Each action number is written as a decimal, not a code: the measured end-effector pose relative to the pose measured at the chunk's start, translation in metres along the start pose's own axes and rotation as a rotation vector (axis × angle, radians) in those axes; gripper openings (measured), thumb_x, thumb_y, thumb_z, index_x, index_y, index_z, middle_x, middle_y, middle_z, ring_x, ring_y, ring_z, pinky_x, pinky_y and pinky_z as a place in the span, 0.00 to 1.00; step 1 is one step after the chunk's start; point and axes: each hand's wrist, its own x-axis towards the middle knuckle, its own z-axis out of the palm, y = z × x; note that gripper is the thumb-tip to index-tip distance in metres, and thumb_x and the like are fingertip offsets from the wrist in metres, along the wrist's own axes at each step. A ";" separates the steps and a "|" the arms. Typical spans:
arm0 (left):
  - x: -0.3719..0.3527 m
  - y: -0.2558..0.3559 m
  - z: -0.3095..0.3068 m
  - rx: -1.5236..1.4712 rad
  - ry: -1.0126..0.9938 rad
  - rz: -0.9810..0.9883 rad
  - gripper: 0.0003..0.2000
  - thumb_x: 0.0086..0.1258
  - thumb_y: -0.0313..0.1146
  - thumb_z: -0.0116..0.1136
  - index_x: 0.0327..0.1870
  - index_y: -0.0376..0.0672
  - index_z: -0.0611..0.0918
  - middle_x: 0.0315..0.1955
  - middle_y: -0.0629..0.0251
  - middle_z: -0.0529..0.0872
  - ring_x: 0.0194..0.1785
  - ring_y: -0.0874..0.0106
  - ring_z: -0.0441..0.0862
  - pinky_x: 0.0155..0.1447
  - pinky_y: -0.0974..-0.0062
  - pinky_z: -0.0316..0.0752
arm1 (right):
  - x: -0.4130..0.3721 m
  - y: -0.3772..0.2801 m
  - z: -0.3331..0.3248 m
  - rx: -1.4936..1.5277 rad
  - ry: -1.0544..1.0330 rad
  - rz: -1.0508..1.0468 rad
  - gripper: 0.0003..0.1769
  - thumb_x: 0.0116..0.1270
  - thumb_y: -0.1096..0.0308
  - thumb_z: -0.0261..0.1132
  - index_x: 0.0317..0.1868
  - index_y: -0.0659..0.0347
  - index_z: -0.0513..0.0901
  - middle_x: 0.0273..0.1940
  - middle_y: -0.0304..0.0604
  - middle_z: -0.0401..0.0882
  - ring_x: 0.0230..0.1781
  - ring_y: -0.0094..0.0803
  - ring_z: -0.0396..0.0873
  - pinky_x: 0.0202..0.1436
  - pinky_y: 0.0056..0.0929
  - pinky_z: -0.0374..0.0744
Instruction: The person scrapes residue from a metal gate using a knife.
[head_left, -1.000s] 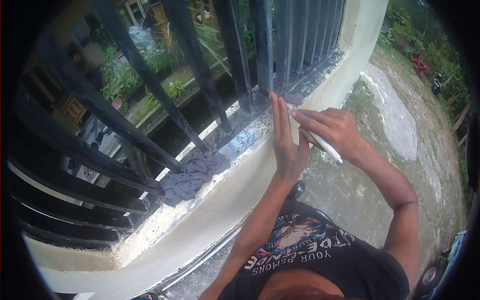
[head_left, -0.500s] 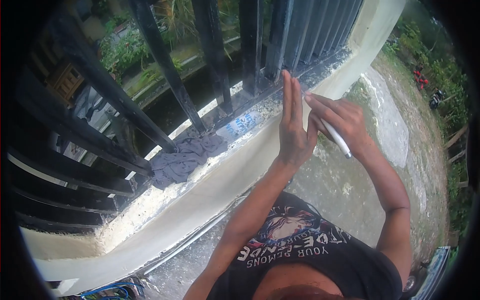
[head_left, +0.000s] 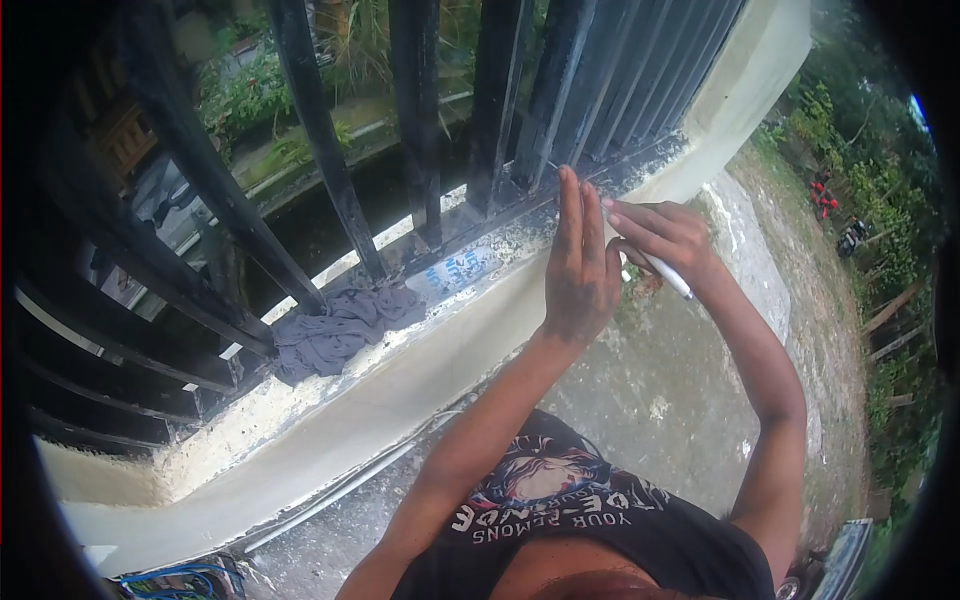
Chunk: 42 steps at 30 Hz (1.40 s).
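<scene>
White pen (head_left: 670, 275), or something pen-shaped anyway, is pinched in the right grip (head_left: 660, 238), with its body slanting down and out under the curled fingers and the back end poking out toward the forearm. The front end is mostly covered by the fingers, so what the tip touches can't really be made out. The left grip (head_left: 582, 265) is held flat, fingers straight and pressed side by side, thumb out toward the right grip; the two are right up against each other, or near enough. Just past the left fingertips the way is blocked by black bars (head_left: 483, 110), set along a worn ledge (head_left: 520, 235) on top of a cream wall (head_left: 450, 345). Farther left on that ledge, a crumpled grey cloth (head_left: 340, 330) is bunched against the bars, with some blue lettering (head_left: 455, 270) between it and the hands. Blue cables (head_left: 185, 578) can be seen way down at the lower left, and plants (head_left: 245, 105) are partly hidden behind the bars.
</scene>
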 end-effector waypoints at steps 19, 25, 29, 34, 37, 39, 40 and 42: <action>-0.004 0.011 -0.002 0.022 -0.005 -0.144 0.44 0.69 0.15 0.55 0.84 0.29 0.44 0.81 0.26 0.40 0.83 0.31 0.47 0.83 0.50 0.63 | 0.011 0.007 0.004 0.059 -0.034 -0.036 0.28 0.61 0.60 0.78 0.63 0.48 0.87 0.56 0.37 0.91 0.40 0.31 0.91 0.37 0.30 0.89; -0.014 0.011 0.005 0.013 0.001 -0.142 0.42 0.69 0.15 0.54 0.83 0.25 0.47 0.81 0.26 0.41 0.83 0.31 0.50 0.82 0.51 0.66 | -0.006 0.009 0.016 0.068 -0.060 -0.030 0.29 0.61 0.62 0.77 0.64 0.49 0.86 0.58 0.36 0.90 0.41 0.33 0.91 0.39 0.30 0.89; -0.007 0.010 0.002 -0.013 0.001 -0.144 0.45 0.71 0.17 0.56 0.86 0.37 0.44 0.84 0.34 0.36 0.84 0.34 0.46 0.83 0.51 0.64 | 0.002 0.009 0.005 0.036 -0.125 -0.059 0.28 0.61 0.63 0.77 0.63 0.51 0.86 0.59 0.37 0.90 0.43 0.33 0.91 0.39 0.29 0.88; -0.003 0.007 0.002 0.042 0.007 -0.071 0.44 0.68 0.14 0.55 0.84 0.31 0.48 0.83 0.31 0.40 0.83 0.35 0.52 0.82 0.55 0.67 | 0.001 0.007 0.006 0.056 -0.047 -0.018 0.29 0.60 0.64 0.78 0.63 0.52 0.85 0.58 0.40 0.90 0.40 0.34 0.91 0.37 0.31 0.87; -0.028 0.008 0.000 0.041 -0.019 -0.170 0.45 0.65 0.13 0.56 0.84 0.30 0.48 0.83 0.30 0.40 0.83 0.34 0.52 0.82 0.54 0.67 | -0.013 -0.011 0.019 0.081 -0.113 0.006 0.29 0.59 0.65 0.78 0.63 0.55 0.85 0.55 0.42 0.91 0.38 0.35 0.91 0.37 0.33 0.88; -0.026 0.008 -0.002 0.064 -0.017 -0.159 0.46 0.64 0.13 0.56 0.84 0.30 0.48 0.83 0.31 0.41 0.83 0.34 0.52 0.82 0.54 0.67 | -0.013 -0.018 0.021 0.096 -0.108 0.038 0.29 0.59 0.67 0.77 0.63 0.56 0.85 0.54 0.43 0.91 0.38 0.36 0.91 0.38 0.32 0.88; -0.025 0.011 -0.005 0.081 -0.020 -0.160 0.46 0.62 0.13 0.56 0.84 0.30 0.48 0.83 0.31 0.42 0.83 0.34 0.52 0.82 0.53 0.67 | -0.012 -0.019 0.021 0.109 -0.080 0.065 0.29 0.59 0.68 0.78 0.62 0.56 0.85 0.53 0.44 0.91 0.38 0.36 0.91 0.38 0.32 0.88; -0.023 0.016 -0.011 0.055 -0.008 -0.166 0.42 0.65 0.14 0.55 0.82 0.26 0.52 0.82 0.28 0.45 0.82 0.33 0.55 0.81 0.54 0.67 | -0.008 -0.026 0.020 0.129 -0.048 0.077 0.29 0.58 0.69 0.78 0.62 0.57 0.86 0.53 0.44 0.91 0.39 0.37 0.91 0.39 0.33 0.88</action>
